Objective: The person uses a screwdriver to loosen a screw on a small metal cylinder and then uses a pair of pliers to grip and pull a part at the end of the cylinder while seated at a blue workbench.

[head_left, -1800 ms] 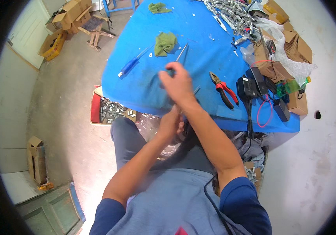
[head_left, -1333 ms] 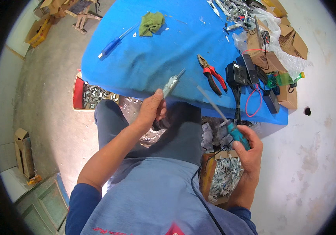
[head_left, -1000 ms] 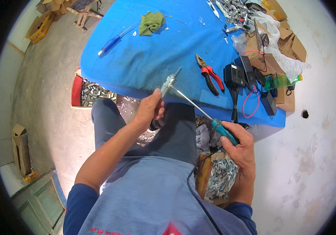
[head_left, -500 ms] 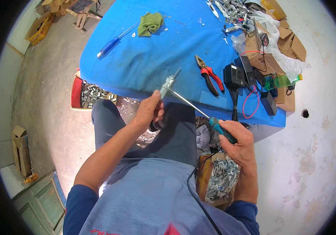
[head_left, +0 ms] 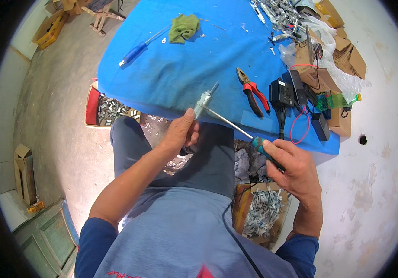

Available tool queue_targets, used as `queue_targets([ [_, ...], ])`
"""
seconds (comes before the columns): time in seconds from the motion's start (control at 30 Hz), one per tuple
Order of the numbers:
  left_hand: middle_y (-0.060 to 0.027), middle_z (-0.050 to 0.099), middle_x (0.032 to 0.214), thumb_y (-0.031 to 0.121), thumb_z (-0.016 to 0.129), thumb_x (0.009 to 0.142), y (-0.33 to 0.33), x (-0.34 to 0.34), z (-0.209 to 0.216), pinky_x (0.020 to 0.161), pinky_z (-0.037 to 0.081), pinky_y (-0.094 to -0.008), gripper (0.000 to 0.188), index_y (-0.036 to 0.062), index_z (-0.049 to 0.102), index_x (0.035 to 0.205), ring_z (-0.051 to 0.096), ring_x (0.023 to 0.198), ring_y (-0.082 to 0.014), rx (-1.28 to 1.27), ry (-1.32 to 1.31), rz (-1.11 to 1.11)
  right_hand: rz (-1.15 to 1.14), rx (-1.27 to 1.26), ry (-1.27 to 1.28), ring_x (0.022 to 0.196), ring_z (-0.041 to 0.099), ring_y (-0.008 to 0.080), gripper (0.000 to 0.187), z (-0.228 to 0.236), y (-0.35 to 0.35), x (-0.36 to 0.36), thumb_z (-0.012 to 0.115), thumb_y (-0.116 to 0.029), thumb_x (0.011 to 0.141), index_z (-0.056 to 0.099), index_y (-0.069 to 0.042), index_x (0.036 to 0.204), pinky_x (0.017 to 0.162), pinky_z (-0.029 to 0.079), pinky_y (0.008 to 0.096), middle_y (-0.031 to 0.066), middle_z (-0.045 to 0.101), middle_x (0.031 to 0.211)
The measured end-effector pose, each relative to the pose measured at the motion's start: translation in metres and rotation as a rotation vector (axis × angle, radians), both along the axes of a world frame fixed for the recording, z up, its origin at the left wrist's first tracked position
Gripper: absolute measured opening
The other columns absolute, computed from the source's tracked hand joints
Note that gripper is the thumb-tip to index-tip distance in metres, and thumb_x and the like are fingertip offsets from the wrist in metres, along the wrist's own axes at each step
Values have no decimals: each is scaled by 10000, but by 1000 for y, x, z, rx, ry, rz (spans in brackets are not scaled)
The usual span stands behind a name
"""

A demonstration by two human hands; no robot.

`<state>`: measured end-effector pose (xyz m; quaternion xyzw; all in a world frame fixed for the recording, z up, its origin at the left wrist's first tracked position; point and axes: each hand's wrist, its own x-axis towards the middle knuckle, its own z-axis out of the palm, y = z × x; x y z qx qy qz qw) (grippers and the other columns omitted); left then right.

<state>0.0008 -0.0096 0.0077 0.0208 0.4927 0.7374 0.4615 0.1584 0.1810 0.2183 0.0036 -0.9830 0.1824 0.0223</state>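
Note:
My left hand (head_left: 180,133) is closed around the lower end of a small pale grey mechanical part (head_left: 202,103) with a thin metal prong sticking up from its top. It is held over the near edge of the blue-covered table (head_left: 148,88). In my right hand (head_left: 296,169) is a screwdriver (head_left: 230,123) with a teal handle and a long metal shaft. Its tip meets the side of the grey part; the exact contact point is too small to make out. Right of the part lie pliers (head_left: 253,95) with red and black handles.
A blue-handled screwdriver (head_left: 134,53) and a green cloth (head_left: 183,28) lie farther back. Black power adapters (head_left: 281,95), a green bottle (head_left: 331,101) and a pile of metal parts (head_left: 280,18) crowd the right side. Boxes of small parts (head_left: 111,111) and scraps (head_left: 261,212) stand below.
My right hand and forearm have swung a little to the right, and the wrist is turned differently. The screwdriver tip stays at the grey part. The whole view has shifted slightly.

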Motion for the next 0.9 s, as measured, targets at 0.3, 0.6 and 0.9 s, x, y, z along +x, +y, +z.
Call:
queue_targets([
  [0.3, -11, 472, 538, 668, 413, 937, -1, -5, -5, 503, 360, -241, 609, 95, 503, 750, 412, 457, -117, 36, -28, 8, -253, -427, -43, 831, 681, 249, 324, -40, -3, -10, 714, -54, 791, 668, -10, 1108, 737, 524, 297, 144, 687, 968],
  [0.6, -16, 476, 558, 638, 448, 942, -6, -2, -4, 450, 290, -238, 581, 95, 512, 743, 451, 501, -115, 4, -2, -14, -242, -225, 41, 868, 675, 271, 361, -19, -7, 4, 688, 3, 752, 673, -32, 1110, 772, 523, 327, 152, 674, 999],
  [0.9, -8, 484, 567, 659, 432, 935, -4, -1, -1, 450, 292, -228, 590, 106, 513, 745, 444, 493, -111, -14, -61, -17, -148, -192, 73, 793, 664, 253, 359, -28, 0, 11, 700, 13, 745, 682, -43, 1100, 679, 526, 321, 138, 653, 986],
])
